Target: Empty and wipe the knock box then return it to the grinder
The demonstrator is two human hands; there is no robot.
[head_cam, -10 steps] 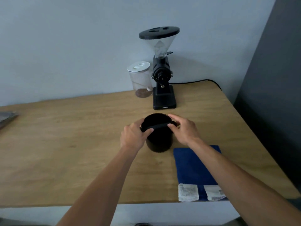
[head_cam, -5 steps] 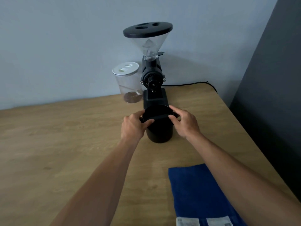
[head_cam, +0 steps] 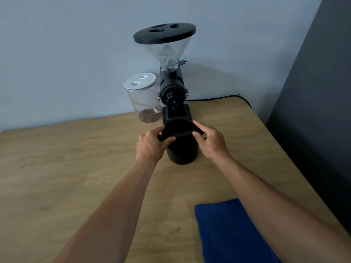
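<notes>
The black round knock box [head_cam: 182, 150] stands upright on the wooden table, right in front of the black grinder [head_cam: 173, 95] and touching or nearly touching its base. A black bar crosses its open top. My left hand [head_cam: 151, 145] grips the rim and the bar's left end. My right hand [head_cam: 209, 140] holds the rim and the bar's right end. The inside of the box is dark and I cannot see its bottom.
A clear jar [head_cam: 142, 97] with a white lid and some brown grounds stands left of the grinder. A folded blue cloth [head_cam: 228, 230] lies near the table's front right. The grinder's black cable [head_cam: 228, 96] runs along the back edge. A dark panel rises on the right.
Both hands have carried the knock box away from me, from beside the blue cloth up to the grinder's base. The camera has moved closer to the grinder.
</notes>
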